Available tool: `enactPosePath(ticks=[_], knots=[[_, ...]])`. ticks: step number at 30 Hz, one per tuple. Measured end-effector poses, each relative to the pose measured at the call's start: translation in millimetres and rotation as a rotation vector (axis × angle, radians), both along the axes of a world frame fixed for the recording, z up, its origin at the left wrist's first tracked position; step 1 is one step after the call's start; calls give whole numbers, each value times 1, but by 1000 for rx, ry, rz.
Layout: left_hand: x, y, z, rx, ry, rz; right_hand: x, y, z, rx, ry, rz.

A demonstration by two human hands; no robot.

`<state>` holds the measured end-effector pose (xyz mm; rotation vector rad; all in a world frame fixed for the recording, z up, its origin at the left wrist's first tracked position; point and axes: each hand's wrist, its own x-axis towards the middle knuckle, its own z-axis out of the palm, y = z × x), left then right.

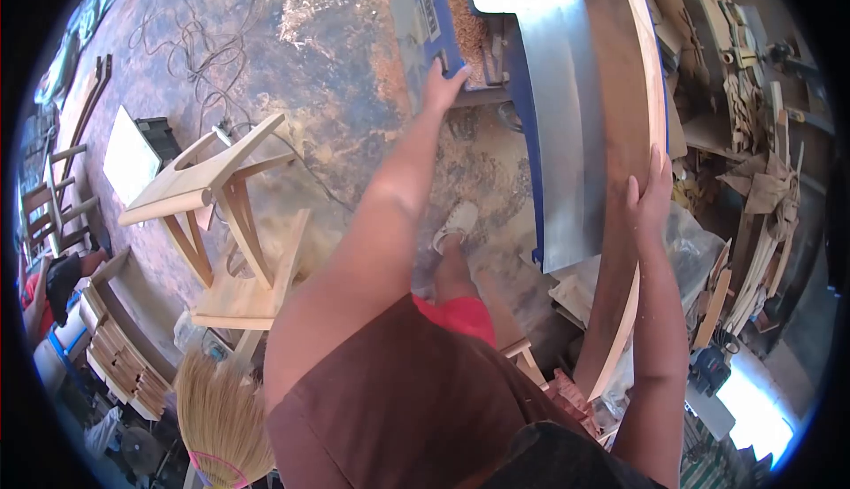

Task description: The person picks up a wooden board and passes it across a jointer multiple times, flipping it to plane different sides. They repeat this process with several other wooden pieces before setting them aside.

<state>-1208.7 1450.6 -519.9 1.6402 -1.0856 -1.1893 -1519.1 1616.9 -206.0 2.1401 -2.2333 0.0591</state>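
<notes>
Across the metal bed [558,135], overhanging its near end, the long board [618,73] is laid, probably stiff, fairly heavy, best held by its edges. One edge is gripped by the right hand [651,199]; the blue panel [449,30] is touched by the left hand [441,89], its closure unclear.

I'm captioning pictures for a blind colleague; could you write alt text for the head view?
A person's right hand rests on a long wooden board running along a machine's metal bed, while the left hand touches the end of a blue panel. To the left stand pale wooden furniture pieces and a straw broom.
</notes>
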Motion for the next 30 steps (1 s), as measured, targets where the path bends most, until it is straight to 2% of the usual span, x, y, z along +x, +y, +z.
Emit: enactPosePath(ticks=[3,4,6,9,14,19,20,21,22,23,24,25,26,28,30], knots=[[5,-10,35,154,180,-142,9,3,7,-19,-14,-33],[1,-14,20,142,194,-156,8,2,7,-16,-23,-22],[-7,-15,-14,113,193,-12,9,2,11,-22,-14,-26],[-3,-14,0,129,182,-33,13,2,13,-5,-57,-49],[0,-19,-4,117,139,-76,7,2,9,-9,-32,-76],[7,-20,2,132,83,-197,15,5,15,-24,-35,-103],[5,-17,1,121,76,-196,17,6,16,-35,-41,-102],[-2,-11,-11,6,47,-71,17,5,17,-20,-53,-114],[-8,-5,8,-109,21,54,16,5,19,-5,-66,-125],[-17,13,28,-224,-21,74,14,5,18,-24,-69,-123],[-27,44,87,-338,-64,91,12,6,15,-39,-51,-102],[-40,72,144,-356,84,-19,10,7,14,-52,-32,-82],[-58,95,189,-367,229,-129,10,8,15,-63,-37,-80],[-111,113,232,-338,344,-351,11,10,17,-81,-48,-72],[-176,112,249,-138,452,-354,6,13,11,-103,-53,-51]])
